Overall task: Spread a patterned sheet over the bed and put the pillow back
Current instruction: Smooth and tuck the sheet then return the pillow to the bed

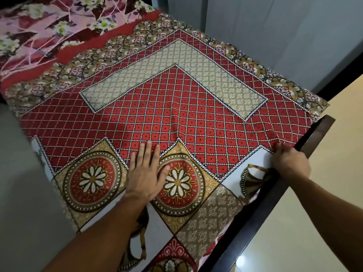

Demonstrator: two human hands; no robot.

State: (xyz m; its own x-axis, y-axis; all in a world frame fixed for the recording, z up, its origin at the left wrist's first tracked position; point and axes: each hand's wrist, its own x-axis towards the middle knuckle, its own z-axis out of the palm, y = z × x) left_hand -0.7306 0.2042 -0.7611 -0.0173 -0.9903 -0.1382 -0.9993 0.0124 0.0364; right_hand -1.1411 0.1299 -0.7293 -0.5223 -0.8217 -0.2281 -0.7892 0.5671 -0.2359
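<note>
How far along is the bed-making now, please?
Done: the patterned sheet lies over the near part. In hand: the left hand presses it flat, the right hand grips its edge by the dark frame. Left: pink floral fabric beyond is uncovered; no pillow in view.

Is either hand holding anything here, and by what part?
The right hand grips the patterned sheet at its side edge beside the dark bed rail; the left hand only presses flat on it.

Grey wall [255, 26], glossy cream floor [314, 213]
</note>
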